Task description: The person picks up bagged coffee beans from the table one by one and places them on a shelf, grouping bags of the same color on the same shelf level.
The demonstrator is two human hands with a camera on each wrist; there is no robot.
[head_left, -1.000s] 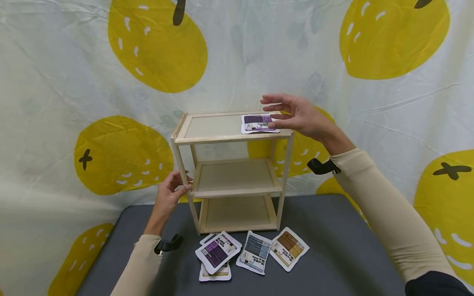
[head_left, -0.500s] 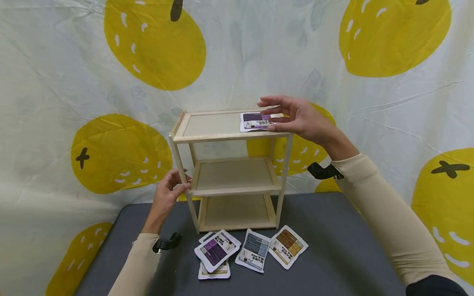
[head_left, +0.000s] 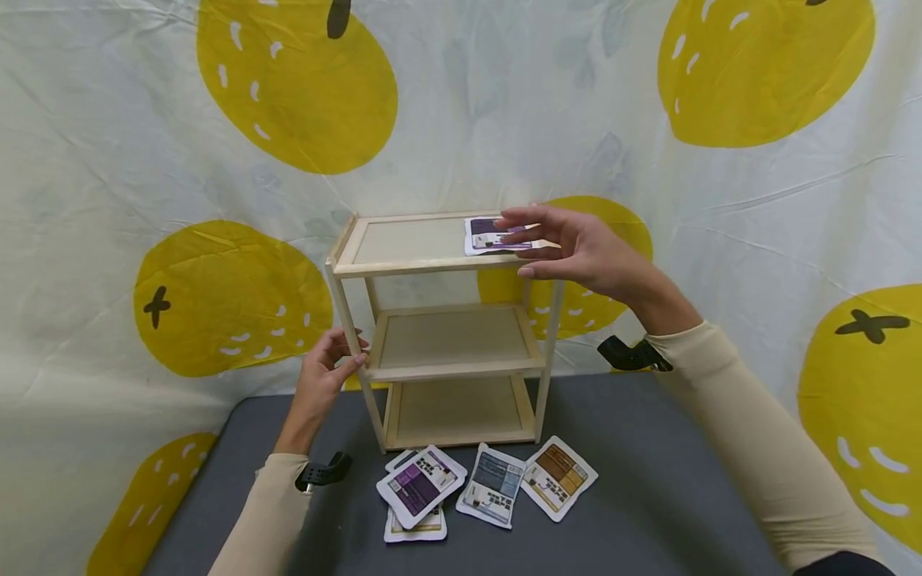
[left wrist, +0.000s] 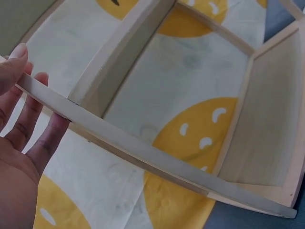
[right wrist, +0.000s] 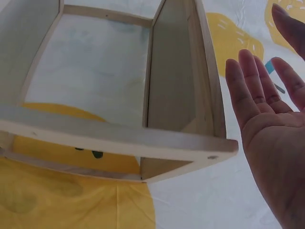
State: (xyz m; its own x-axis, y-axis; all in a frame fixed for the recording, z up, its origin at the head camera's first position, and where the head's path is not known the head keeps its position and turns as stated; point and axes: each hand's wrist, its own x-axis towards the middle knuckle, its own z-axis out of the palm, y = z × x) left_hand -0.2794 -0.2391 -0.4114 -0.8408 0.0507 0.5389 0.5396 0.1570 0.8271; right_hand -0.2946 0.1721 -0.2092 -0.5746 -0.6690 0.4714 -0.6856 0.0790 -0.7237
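Observation:
A three-tier pale wooden shelf (head_left: 418, 268) stands on the grey table. Thumb and fingers of my left hand (head_left: 321, 384) grip its left front post, the thumb in front and fingertips behind; the left wrist view shows this post (left wrist: 119, 136) close up. On the top tier, at the right end, lies a flat purple-and-white packet (head_left: 480, 238), partly hidden by my right hand (head_left: 587, 248). That hand holds nothing, its fingers extended and apart. The right wrist view shows its palm (right wrist: 271, 133) beside the shelf's top corner.
In front of the shelf lie several packets: a purple one (head_left: 421, 486) overlapping others at left, a grey-blue one (head_left: 493, 486) in the middle, and a brown one (head_left: 560, 478) at right. Behind the shelf hangs a white curtain (head_left: 504, 104) with yellow fruit prints.
My right hand has moved down a little at the right end of the top tier. The packet there stays in place, and my left hand keeps its grip on the post.

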